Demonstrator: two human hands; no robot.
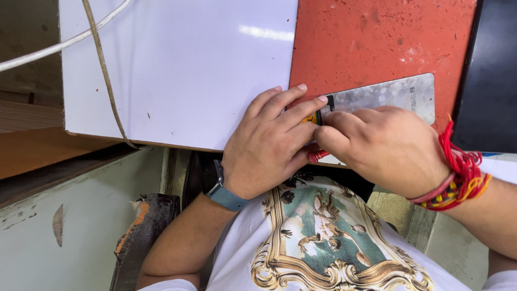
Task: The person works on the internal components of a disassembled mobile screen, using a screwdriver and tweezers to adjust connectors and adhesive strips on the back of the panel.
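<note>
**Pressing a grey panel flat at the tabletop's near edge**

Lying on an orange mat (377,43), the thin grey rectangular panel (388,97) has its long side running left to right, close to the near edge of the tabletop (177,70). Both hands meet at its left end. The left hand (272,143), with a blue-strapped watch (221,188) on the wrist, lies palm down with its fingers spread and their tips pressing on the panel's left end, where a small yellow and black part shows. The right hand (385,148), with red threads (458,172) tied around its wrist, is curled over the panel's near left corner, fingertips bunched right against those of the left hand; a red tool tip (318,156) pokes out beneath it, though I cannot tell exactly how it is gripped. The panel's right half lies bare, beyond the right hand's knuckles. A dark sheet (490,75) lies to the mat's right, and a white cable (59,46) crosses the tabletop's far left corner.
</note>
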